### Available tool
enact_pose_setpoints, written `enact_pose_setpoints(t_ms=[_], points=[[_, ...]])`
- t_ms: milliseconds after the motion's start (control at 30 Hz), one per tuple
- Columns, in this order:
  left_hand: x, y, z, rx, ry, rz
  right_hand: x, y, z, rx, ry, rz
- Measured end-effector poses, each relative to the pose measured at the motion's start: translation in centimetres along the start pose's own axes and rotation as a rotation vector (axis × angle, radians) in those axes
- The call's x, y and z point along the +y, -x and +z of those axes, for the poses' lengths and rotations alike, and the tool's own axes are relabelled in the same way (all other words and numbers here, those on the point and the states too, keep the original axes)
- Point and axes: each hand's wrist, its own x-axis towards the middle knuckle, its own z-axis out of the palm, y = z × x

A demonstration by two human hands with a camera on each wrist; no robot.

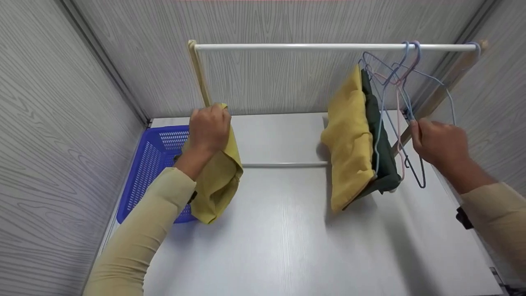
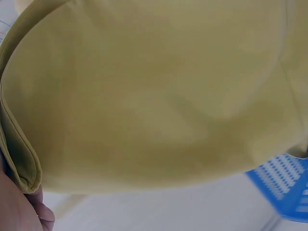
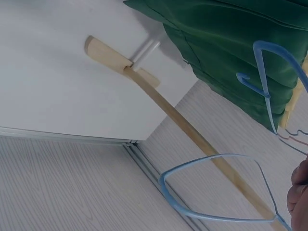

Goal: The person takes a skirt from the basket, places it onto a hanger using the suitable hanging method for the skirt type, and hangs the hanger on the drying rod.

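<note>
My left hand (image 1: pixel 210 127) grips the top edge of an olive-yellow cloth (image 1: pixel 215 181), which hangs folded in front of the basket. In the left wrist view that cloth (image 2: pixel 159 106) fills most of the picture, with the fingers (image 2: pixel 44 214) at its lower left edge. On the right, my right hand (image 1: pixel 441 142) holds a blue clothes hanger (image 1: pixel 423 186) by its side. Next to it hang a yellow cloth item (image 1: pixel 349 139) and a dark green one (image 1: pixel 384 152). Whether the held hanger's hook is on the rail cannot be told.
A white rail (image 1: pixel 287 47) runs across the back on wooden posts (image 1: pixel 199 74). Blue and pink hangers crowd its right end, one blue hanger (image 1: pixel 446 88) at the far right. The blue basket (image 1: pixel 133 172) stands at the left on a white surface, between wood-grain walls.
</note>
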Motion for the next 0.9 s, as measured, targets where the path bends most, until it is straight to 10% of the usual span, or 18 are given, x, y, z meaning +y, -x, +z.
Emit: enact_pose_setpoints(t_ms=[200, 633, 900], points=[[3.0, -1.7, -0.3, -0.018, 0.042, 0.027, -0.4, -0.2, 0.1, 0.084, 0.011, -0.051], [8.4, -2.1, 2.5, -0.091, 0.07, 0.081, -5.9, -1.3, 1.5, 0.579, -0.251, -0.326], [11.1, -1.0, 4.9, -0.142, 0.087, 0.14, -11.6, -2.2, 2.6, 0.588, -0.356, -0.506]])
